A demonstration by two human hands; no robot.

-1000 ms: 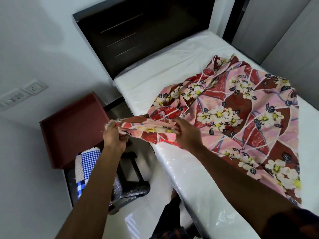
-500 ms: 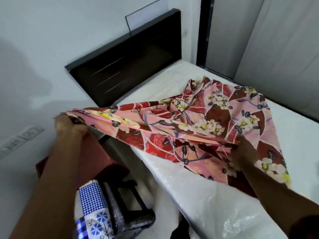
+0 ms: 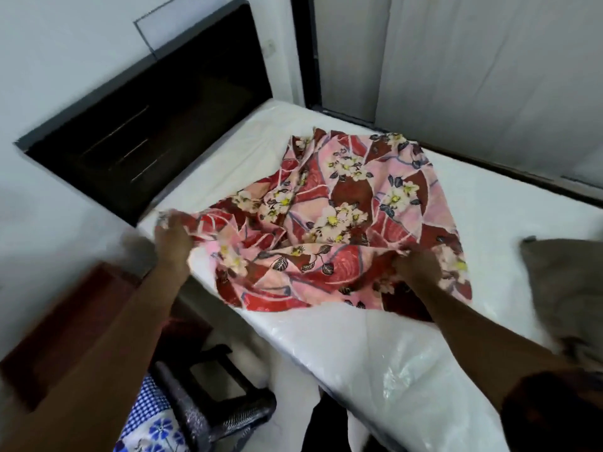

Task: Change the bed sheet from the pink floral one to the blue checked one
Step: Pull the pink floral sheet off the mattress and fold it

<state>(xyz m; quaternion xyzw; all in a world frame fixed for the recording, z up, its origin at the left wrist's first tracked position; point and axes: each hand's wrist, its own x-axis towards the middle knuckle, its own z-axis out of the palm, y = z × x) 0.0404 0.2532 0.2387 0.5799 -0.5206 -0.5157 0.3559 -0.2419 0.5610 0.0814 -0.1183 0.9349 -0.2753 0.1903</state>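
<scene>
Fingers of left hand [image 3: 173,239] and right hand [image 3: 416,265] seem, through blur, curled round the pink floral sheet [image 3: 342,216], bunched by the near edge of the mattress [image 3: 375,353]. Matching its corners should fold it neatly.

The pink floral sheet [image 3: 342,223] lies bunched and creased on the white, plastic-wrapped mattress [image 3: 391,370], just below the dark headboard [image 3: 146,125]. The left hand [image 3: 173,239] grips the sheet's near edge at the mattress corner by the headboard. The right hand [image 3: 417,265] grips the same edge further along. A brown pillow [image 3: 567,288] lies on the mattress to the right, apart from the sheet. Beside the bed, the blue checked sheet [image 3: 146,409] rests on a dark stool [image 3: 222,415] next to a red-brown cabinet [image 3: 65,327].
</scene>
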